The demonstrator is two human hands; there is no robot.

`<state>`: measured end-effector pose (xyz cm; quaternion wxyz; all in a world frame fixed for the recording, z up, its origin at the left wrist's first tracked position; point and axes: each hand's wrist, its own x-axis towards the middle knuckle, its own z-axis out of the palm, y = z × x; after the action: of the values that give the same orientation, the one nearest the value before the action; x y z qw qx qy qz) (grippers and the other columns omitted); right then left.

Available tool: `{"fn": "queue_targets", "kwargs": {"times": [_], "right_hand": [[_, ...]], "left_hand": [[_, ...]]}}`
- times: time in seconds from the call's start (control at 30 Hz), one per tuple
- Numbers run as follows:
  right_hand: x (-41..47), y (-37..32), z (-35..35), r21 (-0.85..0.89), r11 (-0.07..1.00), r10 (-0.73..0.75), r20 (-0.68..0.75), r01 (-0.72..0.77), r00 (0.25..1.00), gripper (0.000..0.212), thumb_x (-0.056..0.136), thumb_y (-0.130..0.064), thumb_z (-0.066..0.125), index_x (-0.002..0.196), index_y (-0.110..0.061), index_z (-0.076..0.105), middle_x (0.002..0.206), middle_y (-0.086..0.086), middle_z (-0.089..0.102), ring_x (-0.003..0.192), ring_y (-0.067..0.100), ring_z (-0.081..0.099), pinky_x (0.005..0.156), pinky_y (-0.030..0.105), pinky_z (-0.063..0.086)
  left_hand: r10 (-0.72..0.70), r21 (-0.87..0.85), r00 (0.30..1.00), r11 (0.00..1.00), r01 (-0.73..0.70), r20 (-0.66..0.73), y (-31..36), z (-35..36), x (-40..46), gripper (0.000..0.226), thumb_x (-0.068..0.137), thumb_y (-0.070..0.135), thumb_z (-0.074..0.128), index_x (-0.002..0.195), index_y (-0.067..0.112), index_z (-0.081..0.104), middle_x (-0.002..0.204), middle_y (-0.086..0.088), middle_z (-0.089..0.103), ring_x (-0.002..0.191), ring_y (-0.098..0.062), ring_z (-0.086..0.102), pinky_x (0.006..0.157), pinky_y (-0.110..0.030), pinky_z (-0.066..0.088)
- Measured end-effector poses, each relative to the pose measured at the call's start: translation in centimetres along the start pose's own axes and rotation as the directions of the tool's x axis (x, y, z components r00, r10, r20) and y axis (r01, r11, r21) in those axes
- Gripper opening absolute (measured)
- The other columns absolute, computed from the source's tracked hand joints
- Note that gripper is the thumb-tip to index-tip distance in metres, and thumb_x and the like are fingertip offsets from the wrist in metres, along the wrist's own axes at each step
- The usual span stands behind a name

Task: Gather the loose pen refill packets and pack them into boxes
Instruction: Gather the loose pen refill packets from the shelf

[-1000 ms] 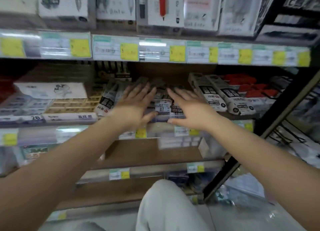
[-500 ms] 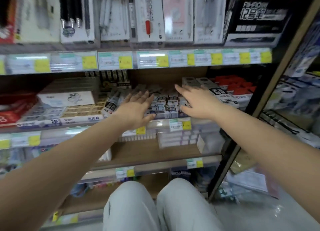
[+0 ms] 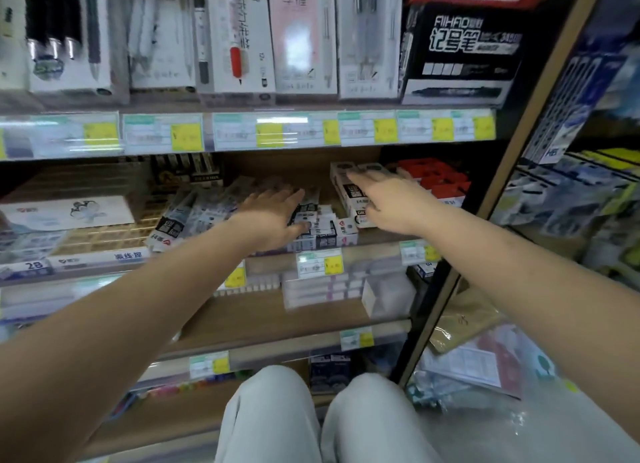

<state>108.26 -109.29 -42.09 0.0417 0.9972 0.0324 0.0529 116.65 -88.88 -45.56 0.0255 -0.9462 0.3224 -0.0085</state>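
Both hands reach flat into the middle shelf, neither holding anything.

The left hand (image 3: pixel 273 216) lies palm-down with its grip spread open, fingers resting on the heap of loose pen refill packets (image 3: pixel 311 227), thumb at the heap's front edge. The right hand (image 3: pixel 384 199) is also open and empty, fingers stretched over the white refill boxes (image 3: pixel 353 194) lying just right of the heap. More packets (image 3: pixel 180 220) lean tilted to the left of the left hand, and beyond them sit a gold tray (image 3: pixel 104 234) and a white flat box (image 3: pixel 65 213). Red boxes (image 3: pixel 433 178) are stacked beyond the right hand. Price tags (image 3: pixel 320 263) line the shelf edge (image 3: pixel 377 253) below both wrists. Above, pen packs (image 3: pixel 235 36) stand upright, blurred.
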Motion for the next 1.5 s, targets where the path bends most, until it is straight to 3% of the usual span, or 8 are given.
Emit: {"fn": "queue_targets", "kwargs": {"times": [0.2, 0.37, 0.57, 0.7, 0.8, 1.13, 1.27, 1.5], "right_hand": [[2.2, 0.2, 0.3, 0.056, 0.995, -0.086, 0.061, 0.083, 0.994, 0.066, 0.095, -0.033, 0.044, 0.150, -0.026, 0.007, 0.156, 0.007, 0.019, 0.139, 0.030, 0.026, 0.112, 0.044, 0.020], [5.0, -1.2, 0.7, 0.122, 0.977, -0.192, 0.153, 0.174, 0.969, 0.072, 0.092, -0.038, 0.050, 0.150, -0.029, 0.008, 0.157, 0.003, 0.016, 0.138, 0.025, 0.030, 0.107, 0.034, 0.034], [6.9, -3.1, 1.5, 0.217, 0.963, -0.223, 0.292, 0.162, 0.930, 0.078, 0.087, -0.037, 0.058, 0.149, -0.032, 0.012, 0.157, 0.000, 0.013, 0.139, 0.022, 0.027, 0.104, 0.027, 0.033], [7.8, -4.5, 1.7, 0.281, 0.956, -0.169, 0.274, 0.089, 0.947, 0.063, 0.092, -0.025, 0.047, 0.148, -0.030, 0.019, 0.156, 0.003, 0.017, 0.115, 0.017, 0.046, 0.066, 0.009, 0.044], [8.7, -5.6, 2.1, 0.345, 0.938, -0.054, 0.236, -0.032, 0.970, 0.051, 0.097, -0.024, 0.038, 0.146, -0.025, 0.026, 0.152, 0.007, 0.029, 0.127, 0.024, 0.043, 0.085, 0.020, 0.038], [9.9, -6.9, 4.2, 0.511, 0.832, 0.098, 0.248, -0.216, 0.964, 0.043, 0.095, -0.005, 0.034, 0.135, -0.013, 0.047, 0.143, 0.009, 0.044, 0.126, 0.027, 0.044, 0.101, 0.030, 0.036], [10.1, -6.0, 4.8, 0.630, 0.739, 0.137, 0.204, -0.237, 0.969, 0.044, 0.094, -0.003, 0.035, 0.136, -0.014, 0.047, 0.147, 0.005, 0.039, 0.133, 0.024, 0.037, 0.105, 0.026, 0.029], [11.5, -5.5, 6.2, 0.740, 0.624, 0.237, 0.129, -0.253, 0.963, 0.039, 0.091, -0.009, 0.047, 0.130, -0.012, 0.054, 0.140, 0.007, 0.049, 0.128, 0.023, 0.044, 0.107, 0.030, 0.034]], "left_hand": [[-0.052, -0.029, 0.999, 0.998, 0.051, -0.012, 0.7, 0.1, 1.5, 0.069, 0.095, 0.055, 0.033, 0.151, 0.026, 0.006, 0.158, -0.004, 0.012, 0.141, -0.030, 0.022, 0.112, -0.040, 0.025], [-0.063, -0.095, 0.997, 0.993, 0.066, 0.037, 0.6, 1.5, 1.8, 0.072, 0.092, 0.057, 0.035, 0.150, 0.032, 0.000, 0.159, -0.001, 0.003, 0.141, -0.034, 0.022, 0.112, -0.044, 0.025], [-0.113, -0.085, 0.991, 0.989, 0.118, 0.070, 0.8, 2.7, 1.3, 0.065, 0.095, 0.057, 0.032, 0.150, 0.027, 0.015, 0.159, 0.003, 0.000, 0.143, -0.031, 0.018, 0.113, -0.042, 0.024], [-0.100, -0.113, 0.995, 0.988, 0.103, 0.028, 0.3, 3.4, 1.0, 0.062, 0.095, 0.054, 0.033, 0.149, 0.028, 0.017, 0.159, 0.004, 0.006, 0.142, -0.031, 0.020, 0.112, -0.042, 0.025], [-0.059, -0.104, 0.998, 0.993, 0.057, -0.016, 0.1, 3.4, 0.9, 0.059, 0.096, 0.051, 0.034, 0.148, 0.025, 0.023, 0.158, -0.001, 0.015, 0.138, -0.032, 0.027, 0.109, -0.042, 0.028], [-0.094, -0.134, 0.989, 0.988, 0.078, -0.113, 0.9, 3.1, 1.9, 0.059, 0.088, 0.057, 0.046, 0.131, 0.016, 0.049, 0.129, -0.007, 0.053, 0.109, -0.028, 0.055, 0.079, -0.035, 0.045], [-0.095, -0.125, 0.959, 0.990, 0.064, -0.266, 2.1, 3.2, 1.6, 0.035, 0.093, 0.036, 0.043, 0.115, 0.014, 0.059, 0.112, -0.008, 0.061, 0.093, -0.029, 0.060, 0.067, -0.032, 0.043], [-0.087, -0.107, 0.942, 0.993, 0.055, -0.325, 3.5, 3.9, 1.9, 0.029, 0.092, 0.017, 0.045, 0.113, 0.002, 0.060, 0.118, -0.015, 0.056, 0.091, -0.035, 0.059, 0.067, -0.036, 0.041]]}}
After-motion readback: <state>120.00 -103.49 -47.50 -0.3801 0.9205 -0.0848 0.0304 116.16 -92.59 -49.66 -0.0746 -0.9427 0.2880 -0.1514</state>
